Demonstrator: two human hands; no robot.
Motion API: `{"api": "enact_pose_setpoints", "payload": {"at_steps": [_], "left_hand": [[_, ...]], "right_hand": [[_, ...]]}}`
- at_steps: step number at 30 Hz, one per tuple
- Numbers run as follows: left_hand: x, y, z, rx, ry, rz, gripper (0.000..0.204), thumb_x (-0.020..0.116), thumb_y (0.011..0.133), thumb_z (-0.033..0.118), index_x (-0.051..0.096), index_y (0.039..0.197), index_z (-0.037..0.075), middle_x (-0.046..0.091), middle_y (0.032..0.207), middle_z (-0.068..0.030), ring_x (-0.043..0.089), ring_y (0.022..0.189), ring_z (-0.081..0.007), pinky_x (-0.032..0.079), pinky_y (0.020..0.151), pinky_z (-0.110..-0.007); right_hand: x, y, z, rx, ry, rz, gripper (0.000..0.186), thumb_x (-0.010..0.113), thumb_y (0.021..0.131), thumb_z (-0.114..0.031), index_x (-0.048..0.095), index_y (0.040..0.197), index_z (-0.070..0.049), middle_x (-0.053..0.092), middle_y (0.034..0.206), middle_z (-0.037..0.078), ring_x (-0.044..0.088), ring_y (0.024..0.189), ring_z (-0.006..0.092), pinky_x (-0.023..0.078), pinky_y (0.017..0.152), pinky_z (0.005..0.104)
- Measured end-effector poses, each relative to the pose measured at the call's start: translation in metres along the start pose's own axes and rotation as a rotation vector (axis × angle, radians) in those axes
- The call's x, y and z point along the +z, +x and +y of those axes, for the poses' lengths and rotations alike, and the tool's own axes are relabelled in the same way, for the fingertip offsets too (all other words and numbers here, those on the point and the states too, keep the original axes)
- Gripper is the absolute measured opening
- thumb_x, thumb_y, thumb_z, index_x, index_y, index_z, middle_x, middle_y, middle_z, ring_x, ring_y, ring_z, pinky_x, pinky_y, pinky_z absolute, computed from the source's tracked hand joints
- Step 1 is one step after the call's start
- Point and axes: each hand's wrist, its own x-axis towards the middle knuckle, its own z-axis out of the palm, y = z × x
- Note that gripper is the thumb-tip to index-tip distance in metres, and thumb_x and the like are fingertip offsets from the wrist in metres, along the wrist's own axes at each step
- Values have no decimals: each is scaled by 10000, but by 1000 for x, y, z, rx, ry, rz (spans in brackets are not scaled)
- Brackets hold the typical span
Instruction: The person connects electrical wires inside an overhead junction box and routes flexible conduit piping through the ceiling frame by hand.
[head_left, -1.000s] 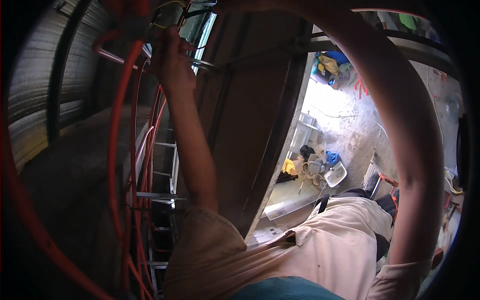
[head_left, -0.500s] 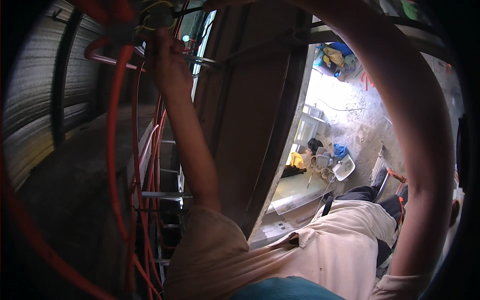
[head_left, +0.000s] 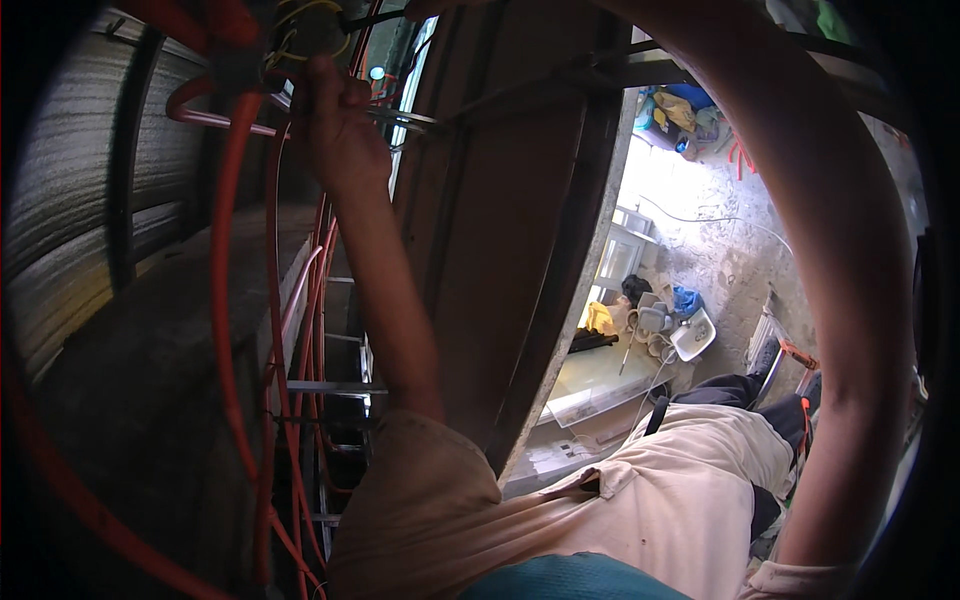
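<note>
At the upper left, a round grey junction box (head_left: 312, 32) has thin yellow wires (head_left: 290, 45) looping round its opening. My left hand (head_left: 340, 125) is raised to its lower edge, with the fingers curled and the fingertips against the box. The far side of that grip is hidden. My right arm arches over from the right to the top edge, where only a small part of my right hand (head_left: 432, 8) shows. From this hand a thin black rod-like tool (head_left: 376, 18) points left to the box; its kind cannot be made out. Orange conduits (head_left: 222, 250) run into the box and hang below it.
A dark metal beam (head_left: 540, 280) stands right of my left arm. Metal rungs (head_left: 335, 387) and more orange conduits lie at lower left, beside corrugated sheeting (head_left: 65, 150). Far below on the floor are a white basin (head_left: 692, 335), bags (head_left: 676, 110) and a ladder (head_left: 768, 330).
The view has shifted slightly, so the floor items sit a little lower and further right. Both hands stay at the junction box, with the black tool still pointing at it.
</note>
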Motion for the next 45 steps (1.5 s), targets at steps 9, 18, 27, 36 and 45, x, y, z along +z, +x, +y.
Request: {"api": "enact_pose_setpoints", "payload": {"at_steps": [9, 18, 27, 36, 45], "left_hand": [[3, 2, -9, 29, -17, -1, 95, 649, 893, 130, 581, 858, 74, 486, 664, 24, 421, 618, -74, 355, 595, -254], [-12, 12, -28, -55, -182, 92, 109, 636, 902, 158, 561, 967, 114, 559, 801, 4, 512, 712, -122, 417, 687, -295], [-16, 23, -25, -198, -490, -79, 349, 655, 875, 262, 568, 1091, 1, 574, 963, -123, 530, 878, -237, 430, 813, -385], [-3, 20, -25, -254, -584, -203, 537, 669, 863, 257, 475, 1363, 233, 576, 1087, -44, 521, 909, -191, 404, 810, -368], [4, 35, -40, -278, -713, 6, 349, 678, 863, 261, 582, 1190, 188, 608, 893, -15, 560, 798, -192, 417, 735, -354]], "right_hand": [[2, 8, 9, -112, -177, 187, 383, 528, 810, -350, 716, 885, -25, 684, 930, 192, 658, 920, 345, 516, 780, 457], [-15, -16, -2, 69, -157, 135, 322, 535, 835, -279, 716, 907, -23, 682, 940, 170, 662, 939, 331, 546, 784, 427], [-20, -23, -6, 105, -29, 143, 305, 541, 844, -256, 706, 953, -24, 677, 996, 176, 655, 970, 328, 539, 824, 431], [-20, -24, -3, 177, 90, 152, 348, 562, 787, -261, 700, 900, 38, 679, 930, 220, 672, 915, 341, 539, 812, 418], [-21, -25, -3, 157, 74, 124, 342, 569, 800, -271, 706, 910, 23, 681, 931, 219, 674, 910, 341, 541, 802, 421]]}}
